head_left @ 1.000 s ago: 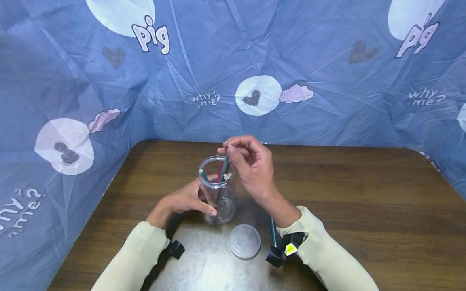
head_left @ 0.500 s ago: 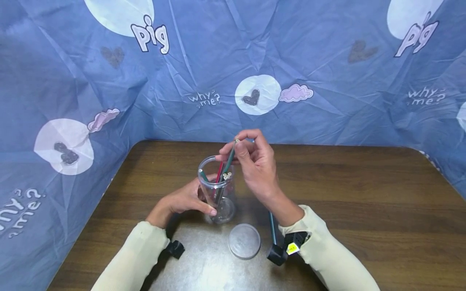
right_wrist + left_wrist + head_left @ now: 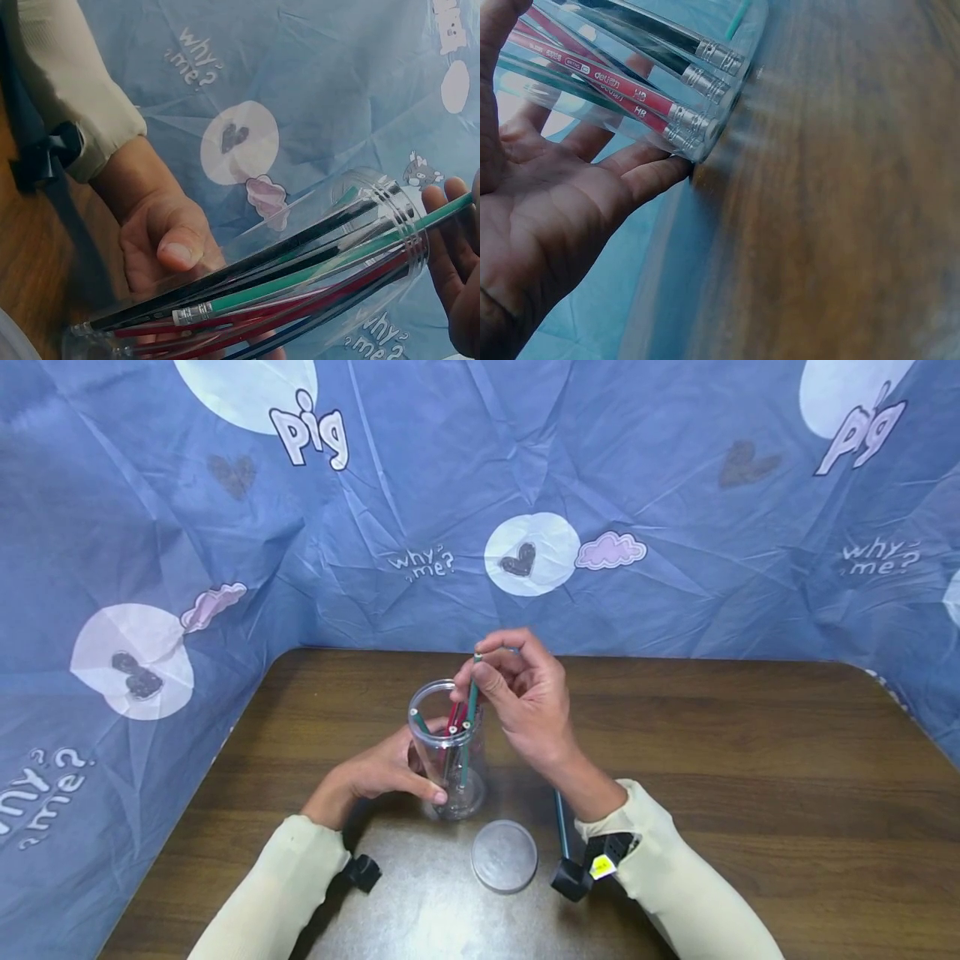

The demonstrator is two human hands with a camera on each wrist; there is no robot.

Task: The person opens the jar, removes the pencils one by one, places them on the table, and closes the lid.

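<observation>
My left hand grips a clear plastic jar from the left, its thumb across the near side. Inside lean several red, green and black pencils, their eraser ends by the jar's bottom in the left wrist view, where a red pencil reads "HB". Over the jar's mouth, my right hand pinches the upper end of a green pencil between thumb and fingers. The right wrist view shows that pencil's silver ferrule still within the jar, above the bottom.
A round greyish lid lies on the wooden table, nearer me than the jar. Beside the right wrist camera shows a thin blue-green stick, partly hidden. Blue printed cloth stands behind and left of the table.
My right hand rose slightly with the green pencil, then came a little left and down. The pencil ends within the jar have shifted. My left hand and the lid have stayed put.
</observation>
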